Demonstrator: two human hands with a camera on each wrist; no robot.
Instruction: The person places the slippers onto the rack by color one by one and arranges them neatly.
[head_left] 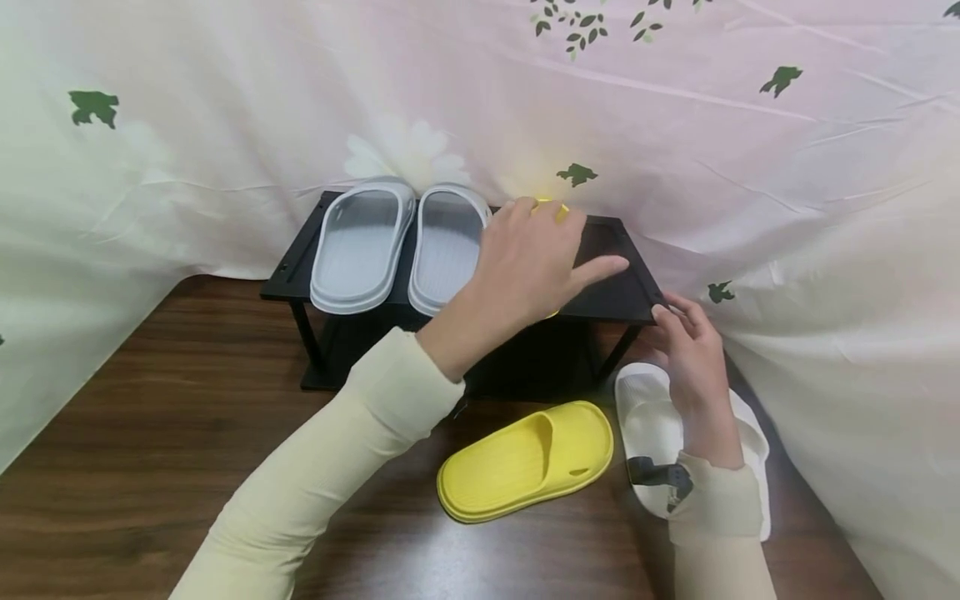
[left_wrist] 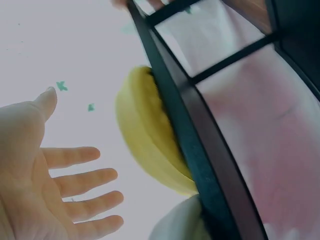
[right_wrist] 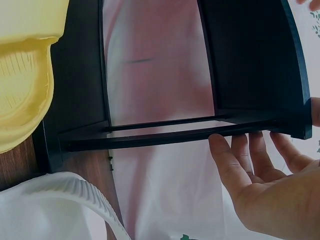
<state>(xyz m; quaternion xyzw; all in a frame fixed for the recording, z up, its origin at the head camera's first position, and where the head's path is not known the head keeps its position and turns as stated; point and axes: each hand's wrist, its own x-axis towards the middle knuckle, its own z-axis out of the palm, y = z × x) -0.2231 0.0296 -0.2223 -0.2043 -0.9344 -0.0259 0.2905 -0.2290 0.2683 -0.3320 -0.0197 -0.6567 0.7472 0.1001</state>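
Observation:
My left hand (head_left: 528,258) hovers over the black shoe rack (head_left: 615,275) with its fingers spread. Behind it, mostly hidden in the head view, a yellow slipper (left_wrist: 142,135) lies on the top shelf. The left wrist view shows a gap between that slipper and the fingertips. My right hand (head_left: 697,367) holds the right end of the shelf at its front corner. Its fingertips (right_wrist: 218,142) rest against the rack's end frame, the thumb at the shelf edge. Two grey slippers, a left one (head_left: 356,250) and a right one (head_left: 444,250), sit side by side on the shelf.
Another yellow slipper (head_left: 517,462) lies on the brown wood floor (head_left: 187,433) before the rack. White slippers (head_left: 648,417) stand on the floor at the right, partly covered by my right forearm. A pale printed cloth (head_left: 262,125) hangs behind and at both sides.

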